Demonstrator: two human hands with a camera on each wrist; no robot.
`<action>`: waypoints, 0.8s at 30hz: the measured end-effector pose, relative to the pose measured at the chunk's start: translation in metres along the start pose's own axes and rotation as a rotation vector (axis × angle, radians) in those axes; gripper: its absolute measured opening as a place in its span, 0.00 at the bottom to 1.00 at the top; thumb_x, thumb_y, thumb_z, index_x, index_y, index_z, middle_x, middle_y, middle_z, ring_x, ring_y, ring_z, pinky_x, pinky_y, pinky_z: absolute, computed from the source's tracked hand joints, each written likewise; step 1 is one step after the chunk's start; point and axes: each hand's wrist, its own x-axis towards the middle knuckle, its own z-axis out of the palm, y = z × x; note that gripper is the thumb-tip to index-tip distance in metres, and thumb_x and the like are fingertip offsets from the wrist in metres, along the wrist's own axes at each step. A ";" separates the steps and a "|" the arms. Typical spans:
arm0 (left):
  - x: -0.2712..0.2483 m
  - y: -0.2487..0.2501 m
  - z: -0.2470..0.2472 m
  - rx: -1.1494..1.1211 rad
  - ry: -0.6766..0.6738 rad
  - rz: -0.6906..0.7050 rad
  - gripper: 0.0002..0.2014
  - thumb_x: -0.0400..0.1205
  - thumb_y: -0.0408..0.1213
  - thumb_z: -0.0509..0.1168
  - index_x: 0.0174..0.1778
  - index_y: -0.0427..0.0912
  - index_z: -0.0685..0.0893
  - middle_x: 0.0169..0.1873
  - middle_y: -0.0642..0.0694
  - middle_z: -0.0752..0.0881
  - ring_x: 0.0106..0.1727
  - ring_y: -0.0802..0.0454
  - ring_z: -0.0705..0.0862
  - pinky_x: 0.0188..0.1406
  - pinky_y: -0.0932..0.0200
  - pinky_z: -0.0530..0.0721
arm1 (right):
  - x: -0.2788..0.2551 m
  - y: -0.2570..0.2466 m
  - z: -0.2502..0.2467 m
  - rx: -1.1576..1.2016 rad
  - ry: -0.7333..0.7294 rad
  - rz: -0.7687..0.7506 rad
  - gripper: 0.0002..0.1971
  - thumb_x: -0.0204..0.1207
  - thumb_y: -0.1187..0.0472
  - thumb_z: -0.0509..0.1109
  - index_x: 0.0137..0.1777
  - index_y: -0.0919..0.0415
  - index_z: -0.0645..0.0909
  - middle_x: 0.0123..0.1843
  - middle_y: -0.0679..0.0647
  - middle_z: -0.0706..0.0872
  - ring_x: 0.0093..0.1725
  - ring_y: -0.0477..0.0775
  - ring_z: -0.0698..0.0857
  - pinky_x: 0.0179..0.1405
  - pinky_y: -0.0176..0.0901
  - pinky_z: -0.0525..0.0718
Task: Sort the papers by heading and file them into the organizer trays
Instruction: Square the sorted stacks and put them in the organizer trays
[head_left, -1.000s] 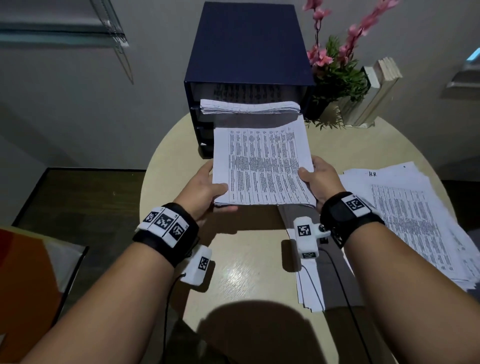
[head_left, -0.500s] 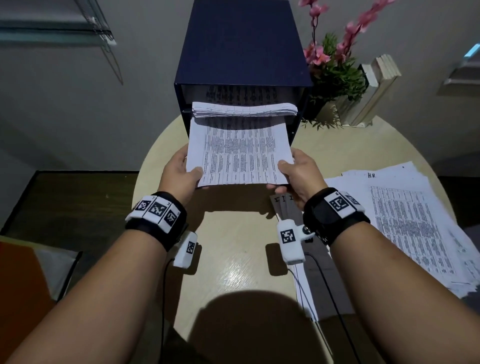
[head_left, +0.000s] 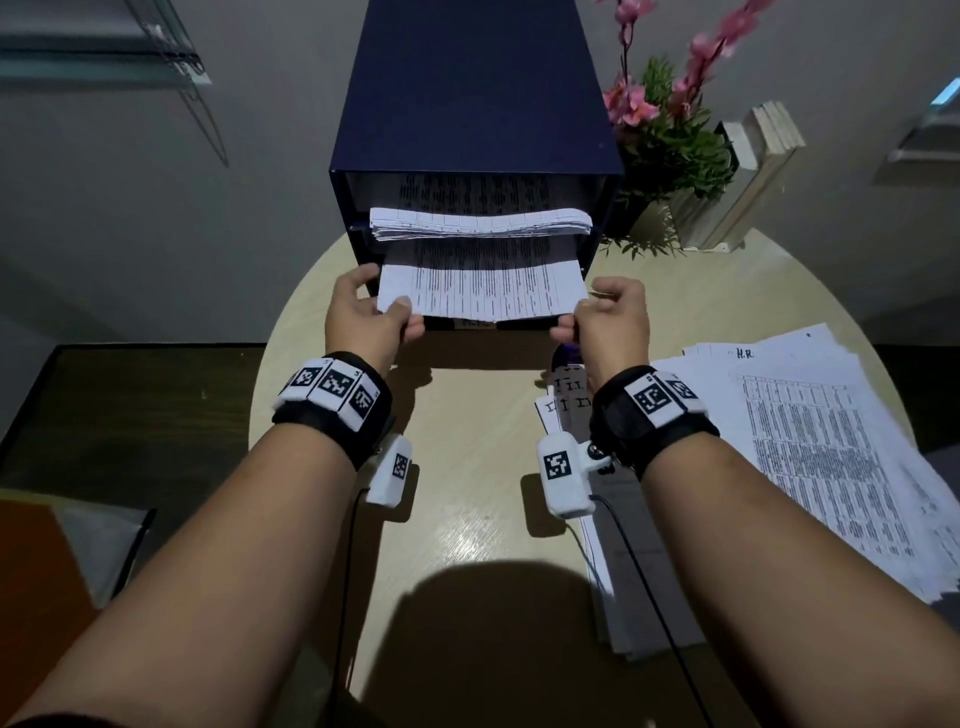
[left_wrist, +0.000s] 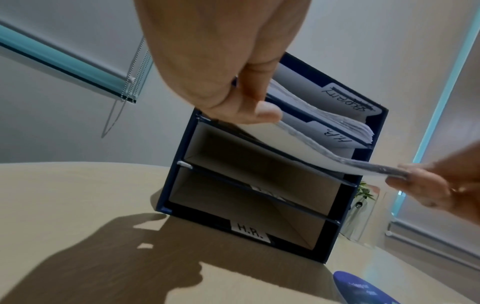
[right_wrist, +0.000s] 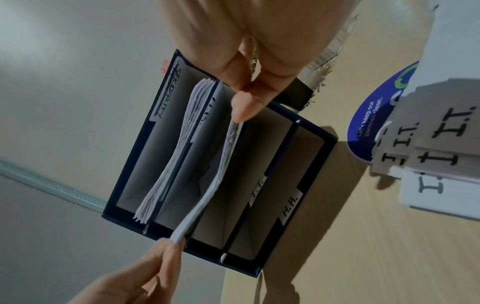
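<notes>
At the organizer's mouth: items recorded as follows.
Held sheaf (head_left: 480, 290): printed pages, far end inside the second compartment from the top, near end sticking out.
Left hand (head_left: 363, 317): thumb over and fingers under, pinching the sheaf's near left corner.
Right hand (head_left: 613, 322): pinching the near right corner likewise.
Organizer (head_left: 475, 93): dark blue, open-fronted, standing on the tabletop (head_left: 467, 519); lower tray labels read "I.T." and "H.R."
Filed stack (head_left: 480, 223): lay in the compartment above the sheaf.
I.T. pile (head_left: 563, 402): on the tabletop, under the right wrist.
H.R. pile (head_left: 810, 441): spread at the right edge.
Flowers (head_left: 670, 104): right of the organizer.
</notes>
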 end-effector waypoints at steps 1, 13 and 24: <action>0.000 0.001 0.001 -0.022 0.017 0.009 0.16 0.84 0.26 0.66 0.65 0.45 0.76 0.48 0.41 0.85 0.41 0.52 0.91 0.47 0.60 0.90 | 0.001 0.000 0.001 0.032 -0.022 -0.006 0.14 0.81 0.75 0.58 0.59 0.59 0.76 0.51 0.59 0.86 0.39 0.51 0.91 0.43 0.38 0.88; 0.019 0.006 0.025 -0.051 -0.052 -0.063 0.27 0.82 0.27 0.66 0.79 0.34 0.70 0.66 0.40 0.84 0.65 0.52 0.84 0.73 0.53 0.78 | 0.019 0.004 0.007 -0.346 -0.391 -0.122 0.29 0.84 0.75 0.59 0.84 0.66 0.60 0.88 0.53 0.53 0.85 0.49 0.60 0.71 0.23 0.60; -0.029 -0.021 0.033 0.159 -0.014 -0.043 0.21 0.84 0.33 0.62 0.73 0.54 0.75 0.68 0.52 0.76 0.57 0.63 0.82 0.70 0.54 0.79 | 0.021 0.020 -0.067 -0.642 -0.186 -0.197 0.18 0.83 0.69 0.63 0.70 0.58 0.81 0.70 0.54 0.78 0.69 0.52 0.79 0.66 0.36 0.74</action>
